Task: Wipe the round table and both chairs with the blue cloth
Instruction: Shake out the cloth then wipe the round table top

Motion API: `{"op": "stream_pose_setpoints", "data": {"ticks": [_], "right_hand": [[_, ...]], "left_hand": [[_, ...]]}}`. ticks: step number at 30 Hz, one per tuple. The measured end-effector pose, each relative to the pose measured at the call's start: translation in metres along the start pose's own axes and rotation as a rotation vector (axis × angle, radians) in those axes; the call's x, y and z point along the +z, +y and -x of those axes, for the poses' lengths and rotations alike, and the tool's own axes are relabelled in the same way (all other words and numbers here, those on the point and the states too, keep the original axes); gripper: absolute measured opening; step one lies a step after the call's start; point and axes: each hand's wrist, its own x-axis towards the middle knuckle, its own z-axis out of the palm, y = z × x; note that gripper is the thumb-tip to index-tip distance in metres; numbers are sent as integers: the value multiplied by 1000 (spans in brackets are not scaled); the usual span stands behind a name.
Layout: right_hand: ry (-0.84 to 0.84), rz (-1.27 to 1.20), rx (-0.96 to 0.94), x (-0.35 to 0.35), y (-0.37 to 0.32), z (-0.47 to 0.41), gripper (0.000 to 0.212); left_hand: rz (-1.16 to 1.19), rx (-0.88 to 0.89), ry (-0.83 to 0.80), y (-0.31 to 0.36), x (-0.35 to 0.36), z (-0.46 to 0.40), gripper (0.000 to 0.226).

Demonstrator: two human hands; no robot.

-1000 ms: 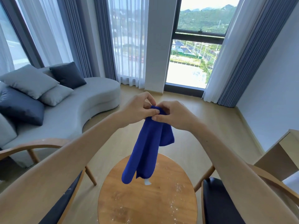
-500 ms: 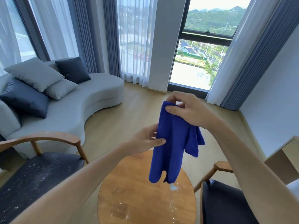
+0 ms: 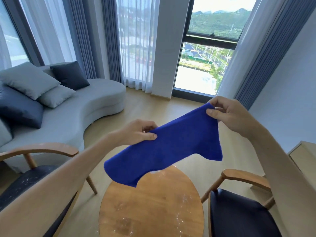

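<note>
A blue cloth hangs stretched in the air between my two hands, above the far edge of the round wooden table. My left hand pinches its lower left edge. My right hand pinches its upper right corner, higher up. The table top shows white specks and smears. A wooden chair with a dark seat, dusted with white specks, stands to the left of the table. A second dark-seated chair stands to the right.
A grey curved sofa with several cushions sits at the left. Curtains and tall windows fill the back wall. A light wooden cabinet stands at the right edge. Bare wooden floor lies beyond the table.
My hands have drawn apart, the left one taking hold of the cloth's edge and the right moving right, so the cloth went from hanging bunched to spread out wide.
</note>
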Motion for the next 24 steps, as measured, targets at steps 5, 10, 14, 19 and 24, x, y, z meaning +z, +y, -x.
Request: {"op": "stream_pose_setpoints", "data": {"ticks": [5, 10, 14, 19, 24], "right_hand": [[-44, 84, 36, 12, 12, 3, 13], [-116, 85, 86, 25, 19, 6, 19], [-132, 79, 151, 32, 30, 11, 13], [-193, 129, 238, 62, 48, 28, 20], [-270, 138, 216, 119, 54, 36, 29]], "left_hand": [[-338, -43, -54, 9, -23, -6, 12], [-344, -212, -201, 15, -31, -7, 13], [-397, -232, -266, 17, -30, -8, 12], [-579, -47, -244, 18, -28, -9, 8], [-629, 35, -199, 23, -23, -9, 13]]}}
